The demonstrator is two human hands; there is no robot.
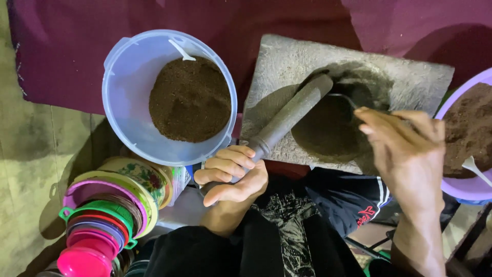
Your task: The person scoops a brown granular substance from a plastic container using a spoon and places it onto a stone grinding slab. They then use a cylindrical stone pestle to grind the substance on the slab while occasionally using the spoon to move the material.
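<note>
The left hand [233, 172] is wrapped around the near end of a stone roller [284, 120], which lies slanted across the grinding stone [410, 77]. The right hand [405, 149] pinches a spoon [344, 98] over the dark paste [328, 128] at the stone's near edge. A pale blue tub [120, 92] of brown powder sits left; a purple bowl [464, 187] sits right.

My left hand [231, 173] is curled into a closed grip, knuckles up, fingers wrapped tight and thumb pointing out to the right, with the forearm running straight back toward my body. My right hand [405, 149] reaches forward from the lower right, wrist bent, fingers pinched together (thumb tucked underneath, hidden).
</note>
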